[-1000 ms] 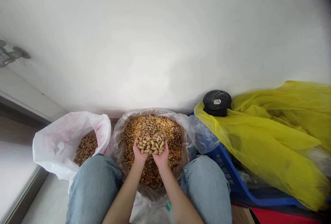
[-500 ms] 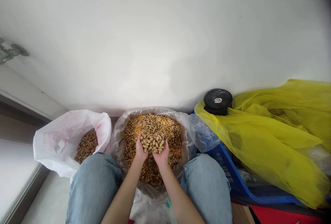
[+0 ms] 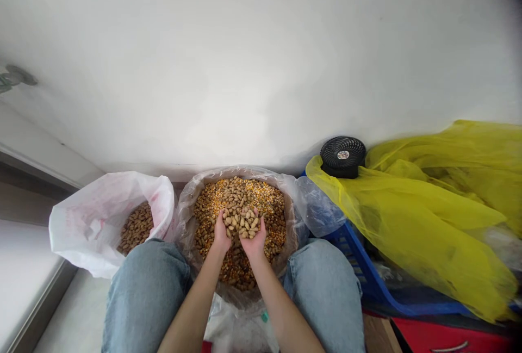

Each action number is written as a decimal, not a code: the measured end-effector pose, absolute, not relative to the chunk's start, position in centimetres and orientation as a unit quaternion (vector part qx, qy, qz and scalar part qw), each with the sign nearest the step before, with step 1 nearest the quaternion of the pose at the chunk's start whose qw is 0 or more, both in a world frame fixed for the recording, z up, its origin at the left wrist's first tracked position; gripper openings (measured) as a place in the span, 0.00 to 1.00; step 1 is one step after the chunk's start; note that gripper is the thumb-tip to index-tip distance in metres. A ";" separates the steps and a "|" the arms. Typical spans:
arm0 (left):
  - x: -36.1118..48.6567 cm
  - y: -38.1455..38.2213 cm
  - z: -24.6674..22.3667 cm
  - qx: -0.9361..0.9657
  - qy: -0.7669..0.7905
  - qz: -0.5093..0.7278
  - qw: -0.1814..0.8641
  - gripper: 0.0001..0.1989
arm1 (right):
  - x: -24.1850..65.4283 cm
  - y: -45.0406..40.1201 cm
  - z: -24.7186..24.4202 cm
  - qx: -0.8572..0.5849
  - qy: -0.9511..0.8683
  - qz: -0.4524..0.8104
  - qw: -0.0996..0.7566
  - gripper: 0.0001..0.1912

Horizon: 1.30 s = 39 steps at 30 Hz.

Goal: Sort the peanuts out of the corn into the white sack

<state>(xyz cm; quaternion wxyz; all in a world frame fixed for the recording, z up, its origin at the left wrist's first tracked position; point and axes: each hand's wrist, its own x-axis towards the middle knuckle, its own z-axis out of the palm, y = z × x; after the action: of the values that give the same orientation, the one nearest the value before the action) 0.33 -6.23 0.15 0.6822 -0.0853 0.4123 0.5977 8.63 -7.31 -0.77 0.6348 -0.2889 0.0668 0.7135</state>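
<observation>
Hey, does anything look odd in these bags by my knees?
Yes. The plastic-lined sack between the knees mixes in-shell peanuts with loose corn kernels; the left hand and right hand are cupped around some peanuts. The white bag beside it shows only peanuts, so the mix stands out.

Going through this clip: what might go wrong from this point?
Some of the unshelled peanuts might slip between the cupped left hand and right hand and drop back among the corn kernels in the plastic-lined sack. The white plastic bag beside it leans against the person's left knee, so a knee movement could perhaps tip it.
</observation>
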 end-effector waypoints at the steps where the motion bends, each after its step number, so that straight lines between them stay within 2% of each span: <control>1: 0.3 -6.3 0.3 -0.087 0.416 0.602 0.676 0.11 | 8.6 -7.3 -0.8 -0.288 0.067 0.714 0.634 0.12; 6: 0.3 -6.3 0.8 -0.109 0.414 0.609 0.667 0.11 | 8.5 -7.3 -0.6 -0.285 0.055 0.716 0.635 0.12; 18: -0.2 -6.7 0.0 -0.145 0.300 0.663 0.671 0.14 | 8.3 -7.4 -0.2 -0.262 0.065 0.730 0.628 0.12; 39: -0.6 -6.8 0.3 -0.177 0.293 0.680 0.649 0.14 | 9.1 -7.2 -0.2 -0.239 0.024 0.750 0.616 0.14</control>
<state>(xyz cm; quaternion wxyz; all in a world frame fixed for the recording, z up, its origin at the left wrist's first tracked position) -0.60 -6.82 0.28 0.6485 -0.1767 0.2927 0.6801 9.11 -7.19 -0.21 0.6161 -0.2394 0.0241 0.7501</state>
